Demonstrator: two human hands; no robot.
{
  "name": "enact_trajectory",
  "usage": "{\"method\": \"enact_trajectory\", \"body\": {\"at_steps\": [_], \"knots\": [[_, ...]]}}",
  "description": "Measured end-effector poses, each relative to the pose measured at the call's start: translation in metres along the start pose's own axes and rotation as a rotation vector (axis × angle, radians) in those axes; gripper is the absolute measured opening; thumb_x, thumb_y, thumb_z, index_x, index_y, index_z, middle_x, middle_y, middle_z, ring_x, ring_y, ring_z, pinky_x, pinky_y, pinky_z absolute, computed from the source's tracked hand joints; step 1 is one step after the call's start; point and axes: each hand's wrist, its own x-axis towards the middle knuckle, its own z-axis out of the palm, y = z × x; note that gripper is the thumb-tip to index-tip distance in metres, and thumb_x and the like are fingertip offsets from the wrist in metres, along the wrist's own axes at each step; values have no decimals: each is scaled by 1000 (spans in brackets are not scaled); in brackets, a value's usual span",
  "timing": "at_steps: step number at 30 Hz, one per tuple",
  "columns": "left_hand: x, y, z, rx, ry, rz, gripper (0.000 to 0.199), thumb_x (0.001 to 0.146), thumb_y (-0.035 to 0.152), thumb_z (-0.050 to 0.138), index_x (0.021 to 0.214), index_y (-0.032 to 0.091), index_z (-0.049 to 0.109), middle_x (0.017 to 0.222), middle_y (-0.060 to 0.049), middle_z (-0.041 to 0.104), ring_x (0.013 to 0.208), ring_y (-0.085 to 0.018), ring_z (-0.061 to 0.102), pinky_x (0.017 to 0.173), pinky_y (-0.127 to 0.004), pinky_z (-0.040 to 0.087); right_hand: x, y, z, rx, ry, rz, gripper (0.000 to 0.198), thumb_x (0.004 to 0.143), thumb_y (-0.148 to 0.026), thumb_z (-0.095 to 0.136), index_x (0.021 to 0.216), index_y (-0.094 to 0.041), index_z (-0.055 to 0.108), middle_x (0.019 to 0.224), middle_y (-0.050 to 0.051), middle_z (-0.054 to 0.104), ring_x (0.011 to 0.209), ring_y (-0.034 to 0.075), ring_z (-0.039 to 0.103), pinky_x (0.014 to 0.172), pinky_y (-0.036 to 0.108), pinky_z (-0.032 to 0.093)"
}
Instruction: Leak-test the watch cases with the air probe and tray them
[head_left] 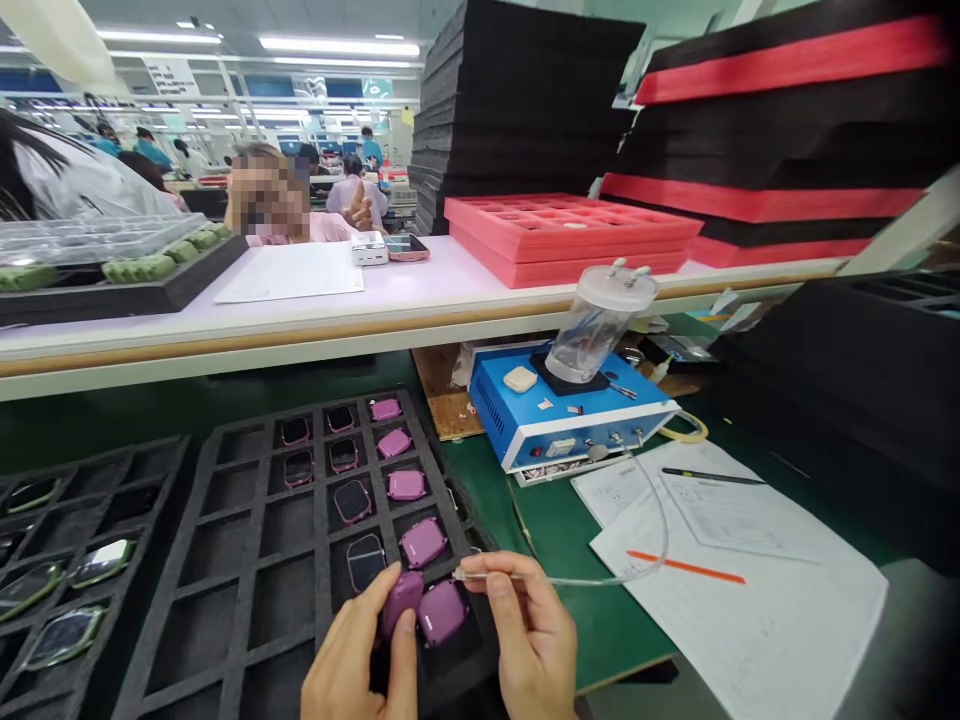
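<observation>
My left hand (360,650) pinches a purple watch case (403,600) between thumb and fingers, just above a black foam tray (251,640). Right beside it, another purple watch case (442,612) lies in a compartment. My right hand (529,630) grips the end of a thin clear tube (592,581), its tip pointing left toward the cases. The tube curves back to the front of a blue box (592,425). Several purple cases fill the tray's right column, and watches with dark glass faces (352,500) sit to their left.
Green-edged watches (67,637) lie in a second tray at left. Papers (750,600), an orange stick (686,567) and a black pen (712,476) are at right. A clear cylinder (589,335) stands on the box. Overhead, a shelf (420,320) carries red and black foam trays.
</observation>
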Motion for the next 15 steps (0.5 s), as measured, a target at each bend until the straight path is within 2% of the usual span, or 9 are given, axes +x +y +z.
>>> {"method": "enact_trajectory", "body": {"at_steps": [8, 15], "knots": [[-5, -4, 4, -61, 23, 19, 28, 106, 27, 53, 132, 23, 65, 115, -5, 79, 90, -17, 76, 83, -25, 60, -2, 6, 0, 2, 14, 44, 21, 104, -36, 61, 105, -23, 76, 98, 7, 80, 85, 16, 78, 77, 24, 66], [-7, -5, 9, -68, 66, 14, 27, 106, 30, 54, 129, 23, 68, 111, -4, 80, 89, -18, 77, 83, -27, 60, -5, -5, 14, 22, 139, 142, 30, 102, -49, 63, 99, -23, 78, 96, 6, 78, 84, 16, 74, 78, 25, 64]]}}
